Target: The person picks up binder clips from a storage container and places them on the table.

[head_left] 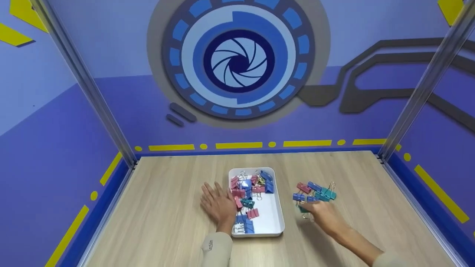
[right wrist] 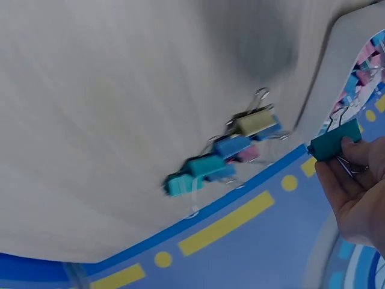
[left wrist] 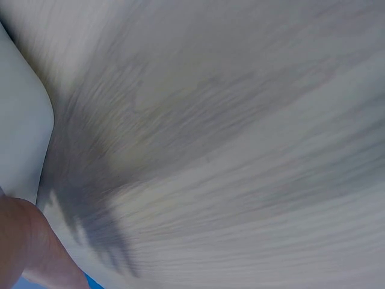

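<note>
The person's right hand (head_left: 328, 218) pinches one green binder clip (right wrist: 335, 140), thumb on one face and fingers beneath; nothing else shows in that grip. The clip is over the right half of the table (head_left: 167, 207), between the white tray (head_left: 281, 217) and a cluster of loose clips (head_left: 323, 195), at the cluster's near left edge. It looks lifted off the wood, though I can't judge how far.

The left hand (head_left: 219, 205) lies palm down just left of the tray, fingers spread and pointing far, with hold of nothing that I can see. Whether its thumb touches the tray wall I can't tell.

The green clip's long axis runs roughly left to right, about in line with the table's far edge. One wire handle juts toward the near side; the other shows partly among the fingers.

I'd expect it to feel light and stiff, its painted body a bit slick, hardly fragile, with wire handles that could snag on neighbouring clips. The broad faces of the body seem the surest place to pinch, clear of the loops.
</note>
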The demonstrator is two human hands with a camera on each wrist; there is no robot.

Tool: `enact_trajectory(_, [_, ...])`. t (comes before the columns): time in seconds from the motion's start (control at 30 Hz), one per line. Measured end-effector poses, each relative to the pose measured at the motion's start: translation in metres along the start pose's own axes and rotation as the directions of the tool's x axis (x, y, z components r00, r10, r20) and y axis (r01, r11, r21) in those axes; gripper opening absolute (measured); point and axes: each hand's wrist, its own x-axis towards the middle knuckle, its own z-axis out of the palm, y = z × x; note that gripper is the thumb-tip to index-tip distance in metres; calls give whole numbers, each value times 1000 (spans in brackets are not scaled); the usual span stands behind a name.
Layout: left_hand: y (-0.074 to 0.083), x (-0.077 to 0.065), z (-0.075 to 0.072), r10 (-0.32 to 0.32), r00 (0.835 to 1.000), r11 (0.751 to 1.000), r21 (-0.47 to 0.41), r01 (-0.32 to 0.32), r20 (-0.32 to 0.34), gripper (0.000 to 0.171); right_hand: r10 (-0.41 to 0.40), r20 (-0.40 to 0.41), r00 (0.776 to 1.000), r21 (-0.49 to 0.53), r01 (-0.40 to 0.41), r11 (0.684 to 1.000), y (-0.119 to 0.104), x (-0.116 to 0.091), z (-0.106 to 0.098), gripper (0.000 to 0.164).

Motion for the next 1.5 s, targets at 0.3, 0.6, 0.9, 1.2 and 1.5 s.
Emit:
enact_trajectory(0.3, [4, 2, 3, 10, 1000, 1000, 13, -10, 1, 62, 313, 275, 909, -63, -307, 950, 39, -31, -18, 31])
enact_trajectory(0.6, [-2, 2, 4, -8, 1000, 999, 43, 8, -5, 62, 330, 323, 887, -74, -324, 943, 58, -44, -2, 37])
enact_trajectory(0.9, [-1, 1, 1, -9, 1000, 1000, 11, 9, 1, 61, 346, 350, 870, -65, -346, 936, 68, -38, 16, 39])
enact_trajectory(1.2, [0, 1, 1, -4, 1000, 1000, 2, 4, -16, 61, 298, 211, 931, -79, -287, 955, 75, -33, 25, 49])
enact_trajectory(1.5, [-3, 2, 3, -6, 1000, 1000, 1, 6, -27, 60, 283, 255, 925, -53, -279, 959, 78, -28, 27, 36])
